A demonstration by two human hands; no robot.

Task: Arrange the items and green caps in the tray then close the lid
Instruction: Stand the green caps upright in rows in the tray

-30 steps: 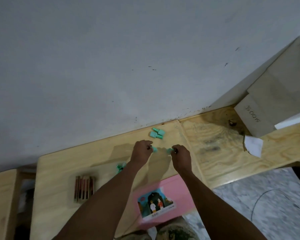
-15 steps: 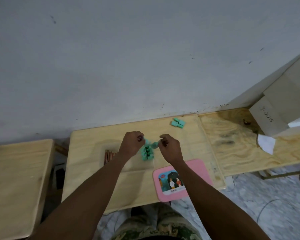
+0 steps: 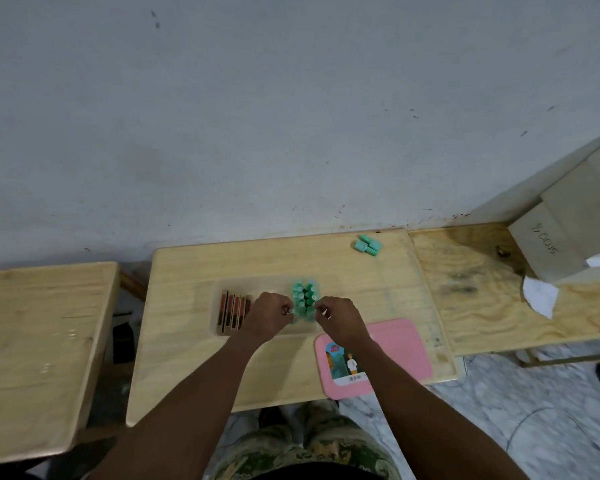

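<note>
Clear tray mid-counter: brown-red sticks in a row at its left end, green caps clustered upright at its right. Left hand and right hand flank the cluster, each grip curled into a pinch; held item too small to tell. Three loose caps lie at the counter's far edge. Pink lid flat, near right of the tray.

Clear tray at frame centre, brown sticks in left part, green caps clustered right; three loose caps upper right; pink lid lower right, flat.
</note>
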